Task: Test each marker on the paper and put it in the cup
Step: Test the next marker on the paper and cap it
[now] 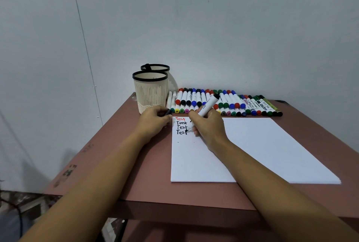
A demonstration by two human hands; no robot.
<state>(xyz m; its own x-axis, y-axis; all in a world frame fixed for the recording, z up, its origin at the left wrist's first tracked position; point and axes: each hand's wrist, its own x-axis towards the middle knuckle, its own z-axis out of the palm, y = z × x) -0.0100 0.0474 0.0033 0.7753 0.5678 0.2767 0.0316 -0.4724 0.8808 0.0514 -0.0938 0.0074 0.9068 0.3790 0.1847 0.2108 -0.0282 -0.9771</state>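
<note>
My right hand (208, 128) grips a white marker (206, 108) with its tip down on the white paper (262, 148), at the end of the fourth handwritten "Test" line. The top word is red and the three below it are black. My left hand (153, 121) rests on the table at the paper's top left corner and pinches a small black marker cap (168, 112). A cream slatted cup (150, 91) with a black rim stands just behind my left hand. A second matching cup (155, 67) stands behind it, with something black at its rim.
Several capped markers (225, 104) in red, black, blue and green lie in rows along the wall behind the paper. The reddish-brown table (147, 173) ends at a front edge near me and a left edge beside the cups. A pale wall backs the table.
</note>
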